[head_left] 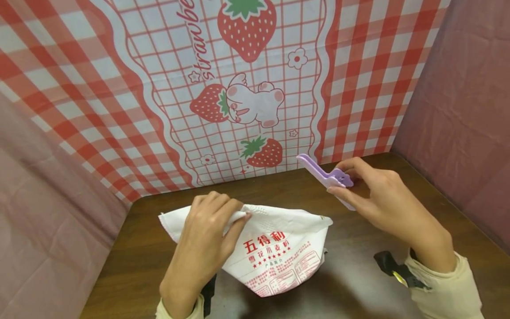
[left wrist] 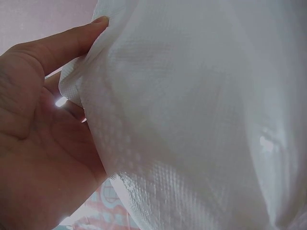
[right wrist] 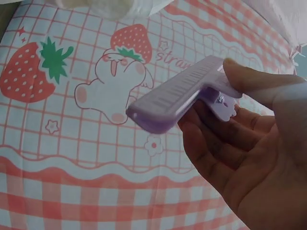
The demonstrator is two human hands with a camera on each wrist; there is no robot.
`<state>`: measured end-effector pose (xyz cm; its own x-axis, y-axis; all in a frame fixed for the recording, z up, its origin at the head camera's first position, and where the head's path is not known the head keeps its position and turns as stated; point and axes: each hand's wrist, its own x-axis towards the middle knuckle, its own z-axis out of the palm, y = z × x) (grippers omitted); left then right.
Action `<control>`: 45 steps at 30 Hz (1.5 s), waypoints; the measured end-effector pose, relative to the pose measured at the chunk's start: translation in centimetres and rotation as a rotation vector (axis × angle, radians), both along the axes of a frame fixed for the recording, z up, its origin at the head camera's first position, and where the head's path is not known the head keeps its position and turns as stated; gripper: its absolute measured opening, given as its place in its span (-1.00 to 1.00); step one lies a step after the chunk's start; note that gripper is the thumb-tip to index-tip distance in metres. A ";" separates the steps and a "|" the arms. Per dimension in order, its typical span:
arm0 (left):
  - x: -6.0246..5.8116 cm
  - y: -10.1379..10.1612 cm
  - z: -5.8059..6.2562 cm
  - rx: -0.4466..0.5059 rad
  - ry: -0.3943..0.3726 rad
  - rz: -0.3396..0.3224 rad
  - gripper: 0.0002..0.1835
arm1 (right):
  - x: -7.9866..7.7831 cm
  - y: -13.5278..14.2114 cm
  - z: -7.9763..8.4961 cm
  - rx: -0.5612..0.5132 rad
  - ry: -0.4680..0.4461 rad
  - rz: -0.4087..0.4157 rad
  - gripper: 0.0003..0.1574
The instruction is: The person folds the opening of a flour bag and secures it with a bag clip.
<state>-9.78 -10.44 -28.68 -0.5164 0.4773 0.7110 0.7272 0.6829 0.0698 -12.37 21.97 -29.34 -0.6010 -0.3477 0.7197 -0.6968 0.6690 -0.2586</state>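
A white woven flour bag (head_left: 279, 248) with red print hangs tilted over the table, its top edge folded. My left hand (head_left: 211, 230) grips that folded top edge between thumb and fingers; in the left wrist view the white bag (left wrist: 182, 105) fills most of the picture beside the left hand (left wrist: 53, 115). Up to the right of the bag, my right hand (head_left: 382, 195) pinches a purple bag clip (head_left: 320, 173) by its handle end, apart from the bag. From the right wrist, the clip (right wrist: 177, 91) shows a long ridged bar.
Beneath both hands is a dark brown wooden table (head_left: 151, 248). A red-and-white checked cloth (head_left: 358, 88) with strawberries stands as a backdrop behind it. Pink curtains (head_left: 462, 110) hang at both sides.
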 end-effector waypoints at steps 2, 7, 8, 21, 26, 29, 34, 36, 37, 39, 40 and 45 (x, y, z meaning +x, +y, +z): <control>0.0 -0.1 0.1 -0.001 -0.001 0.004 -0.89 | 0.1 -0.2 0.1 -0.003 0.016 -0.001 -0.50; 0.1 -0.2 0.1 -0.002 -0.007 0.013 -0.88 | 0.3 -0.8 0.3 -0.027 0.098 0.011 -0.62; 0.1 -0.3 0.2 -0.002 -0.007 0.014 -0.88 | 0.4 -0.9 0.3 -0.036 0.116 0.018 -0.60; 0.2 -0.9 0.3 0.004 -0.012 0.030 -0.89 | 0.7 -2.2 0.6 -0.010 0.104 0.114 -0.60; 0.2 -1.1 0.3 0.008 -0.009 0.022 -0.89 | 0.6 -2.4 0.7 -0.030 0.125 0.118 -0.47; 0.1 -1.0 0.4 0.003 -0.008 0.013 -0.89 | 0.8 -2.3 0.7 -0.047 0.132 0.115 -0.46; 0.1 -0.7 0.5 -0.012 -0.014 0.003 -0.88 | 1.5 -2.3 0.8 -0.062 0.132 0.109 -0.44; 0.0 -0.6 0.6 -0.011 -0.018 -0.001 -0.89 | 1.6 -2.5 0.9 -0.069 0.150 0.119 -0.44; 0.0 -0.6 0.6 -0.012 -0.019 -0.002 -0.89 | 1.7 -2.7 0.9 -0.074 0.157 0.128 -0.44; 0.1 -0.6 0.6 -0.013 -0.022 -0.004 -0.89 | 1.7 -3.0 0.9 -0.087 0.184 0.148 -0.44; 0.1 -0.6 0.6 -0.014 -0.024 -0.004 -0.89 | 1.7 -3.1 0.9 -0.092 0.191 0.159 -0.45; 0.2 -0.7 0.6 -0.016 -0.029 0.000 -0.88 | 1.4 -3.5 1.0 -0.126 0.170 0.217 -0.49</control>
<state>-9.62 -11.16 -28.07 -0.5364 0.4886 0.6881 0.7250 0.6841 0.0795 -10.98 18.49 -28.31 -0.3898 -0.3564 0.8491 -0.8602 0.4700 -0.1976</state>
